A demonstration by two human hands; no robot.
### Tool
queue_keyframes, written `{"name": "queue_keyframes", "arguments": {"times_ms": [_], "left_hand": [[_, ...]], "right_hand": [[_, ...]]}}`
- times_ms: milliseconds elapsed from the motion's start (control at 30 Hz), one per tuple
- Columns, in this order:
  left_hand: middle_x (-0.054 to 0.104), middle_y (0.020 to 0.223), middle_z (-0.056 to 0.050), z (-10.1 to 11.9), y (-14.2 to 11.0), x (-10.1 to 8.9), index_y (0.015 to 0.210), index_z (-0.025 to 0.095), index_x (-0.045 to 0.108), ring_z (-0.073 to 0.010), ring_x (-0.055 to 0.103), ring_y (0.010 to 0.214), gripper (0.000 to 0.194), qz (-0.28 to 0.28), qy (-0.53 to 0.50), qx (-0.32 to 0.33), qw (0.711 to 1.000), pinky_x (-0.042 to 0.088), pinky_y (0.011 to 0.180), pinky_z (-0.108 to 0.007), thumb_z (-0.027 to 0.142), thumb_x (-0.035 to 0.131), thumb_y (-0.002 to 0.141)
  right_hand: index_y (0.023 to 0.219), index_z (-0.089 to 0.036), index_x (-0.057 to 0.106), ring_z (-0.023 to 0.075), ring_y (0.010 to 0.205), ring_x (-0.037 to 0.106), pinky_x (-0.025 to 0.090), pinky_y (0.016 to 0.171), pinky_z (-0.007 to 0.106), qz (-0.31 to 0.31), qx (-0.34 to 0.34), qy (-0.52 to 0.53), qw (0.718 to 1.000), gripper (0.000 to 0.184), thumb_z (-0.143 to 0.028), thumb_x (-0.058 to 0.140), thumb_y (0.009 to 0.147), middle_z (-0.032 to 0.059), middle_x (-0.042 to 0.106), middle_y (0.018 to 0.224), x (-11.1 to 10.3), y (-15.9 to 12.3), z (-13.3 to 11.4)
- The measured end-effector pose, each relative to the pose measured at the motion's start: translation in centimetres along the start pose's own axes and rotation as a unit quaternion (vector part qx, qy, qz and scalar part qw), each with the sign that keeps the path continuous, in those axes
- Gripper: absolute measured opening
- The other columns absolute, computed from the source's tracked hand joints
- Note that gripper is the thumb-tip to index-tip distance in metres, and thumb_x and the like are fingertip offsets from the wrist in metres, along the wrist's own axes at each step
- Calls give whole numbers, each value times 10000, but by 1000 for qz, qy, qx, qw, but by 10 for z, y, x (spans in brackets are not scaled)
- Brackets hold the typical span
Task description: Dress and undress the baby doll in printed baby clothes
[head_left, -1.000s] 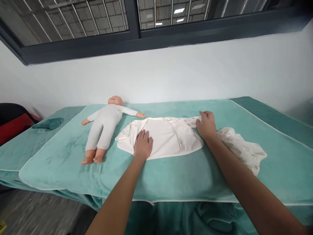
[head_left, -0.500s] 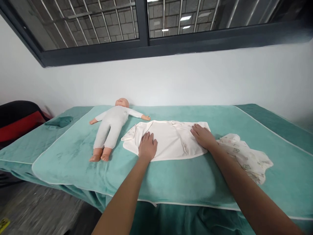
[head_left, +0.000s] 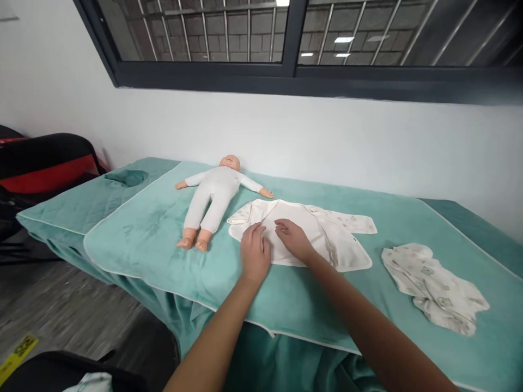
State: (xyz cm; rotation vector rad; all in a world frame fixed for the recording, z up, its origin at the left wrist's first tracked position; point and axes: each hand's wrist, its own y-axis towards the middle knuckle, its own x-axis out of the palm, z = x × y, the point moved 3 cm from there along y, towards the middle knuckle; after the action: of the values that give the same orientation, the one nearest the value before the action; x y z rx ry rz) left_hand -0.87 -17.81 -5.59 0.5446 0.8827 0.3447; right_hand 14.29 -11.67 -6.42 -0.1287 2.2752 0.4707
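Observation:
A white baby shirt [head_left: 302,231] lies spread open on the green cover, inner side up, its patterned sleeves out to both sides. My left hand [head_left: 256,253] rests on the shirt's left part, fingers extended and apart. Close beside it, my right hand [head_left: 293,239] hovers over or touches the middle of the shirt with loosely bent, parted fingers; contact is hard to tell. Neither hand grips anything. To the left, a baby doll [head_left: 218,190] in a white bodysuit lies on its back, arms spread, one hand near the shirt's left sleeve.
A crumpled patterned baby garment [head_left: 435,286] lies to the right on the green-covered bed [head_left: 163,218]. At the left end the cover has a face hole [head_left: 127,177]. A black and red chair [head_left: 49,171] stands beyond it. Behind are a white wall [head_left: 261,128] and a barred window [head_left: 212,38].
My right hand has left the shirt's right side and moved left to its middle, uncovering the right sleeve. My left hand stays on the left part. The view has shifted.

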Motion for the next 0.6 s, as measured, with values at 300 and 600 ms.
{"name": "queue_keyframes", "arguments": {"times_ms": [300,600], "left_hand": [[676,1126,-161,-51,5,-49,1270,135,573,-373,591,1095,458,-51,197,-124,971,469,892,-514,428,592,919],[689,1008,-82,-24,6,-34,1109,196,620,-211,633,908,261,45,-6,121,992,476,783,-347,104,475,913]], "right_hand": [[1042,-132,677,281,1121,568,416,992,381,-11,27,-161,987,296,-95,415,909,168,671,1136,40,66,-23],[1305,-197,605,269,1242,530,425,1032,368,-30,-29,-201,979,377,-200,503,941,117,588,1371,43,66,-13]]}}
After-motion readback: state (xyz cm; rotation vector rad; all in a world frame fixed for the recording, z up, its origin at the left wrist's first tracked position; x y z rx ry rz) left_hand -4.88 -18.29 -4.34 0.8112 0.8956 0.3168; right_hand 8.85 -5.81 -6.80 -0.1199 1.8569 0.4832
